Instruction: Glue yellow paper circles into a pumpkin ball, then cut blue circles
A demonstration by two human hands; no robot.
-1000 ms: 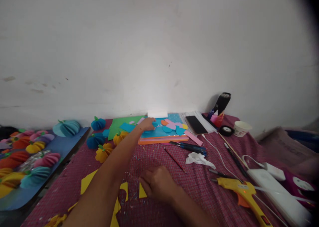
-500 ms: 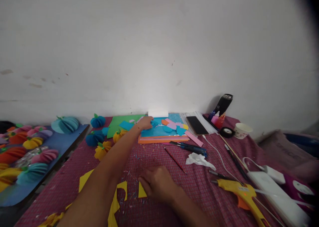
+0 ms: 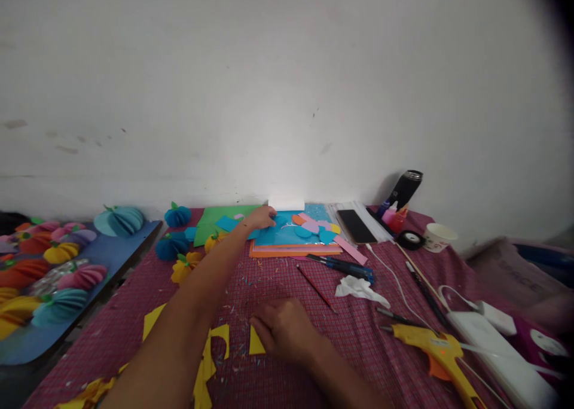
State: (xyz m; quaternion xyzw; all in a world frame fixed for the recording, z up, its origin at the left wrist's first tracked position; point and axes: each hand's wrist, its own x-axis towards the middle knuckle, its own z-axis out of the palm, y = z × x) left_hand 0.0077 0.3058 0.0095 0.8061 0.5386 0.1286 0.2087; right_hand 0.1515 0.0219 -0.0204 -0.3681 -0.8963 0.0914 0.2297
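Observation:
My left hand [image 3: 263, 217] reaches far across the table onto the blue sheet [image 3: 269, 236] by the wall, its fingers over the sheet's left part; whether it grips anything is too small to tell. Nearer to me, my right hand [image 3: 283, 328] is closed, its fingers curled on a yellow paper piece [image 3: 256, 342] lying on the cloth. More yellow paper scraps [image 3: 220, 337] lie left of it, partly behind my left forearm. Cut paper shapes [image 3: 310, 226] in pink, orange and blue rest on the blue sheet. A red pencil [image 3: 316, 288] lies beyond my right hand.
Paper pumpkins [image 3: 67, 306] cover a blue board [image 3: 117, 250] at the left. Right are a phone [image 3: 354, 226], a cutter [image 3: 347, 266], a crumpled tissue [image 3: 361, 289], a yellow glue gun [image 3: 433, 343], a paper cup [image 3: 438, 237], a leaning black bottle [image 3: 406, 186] and a white power strip [image 3: 497, 355].
The view has shifted very slightly. My left hand stays over the blue sheet with a small shift of its fingers; my right hand keeps its place at the yellow paper.

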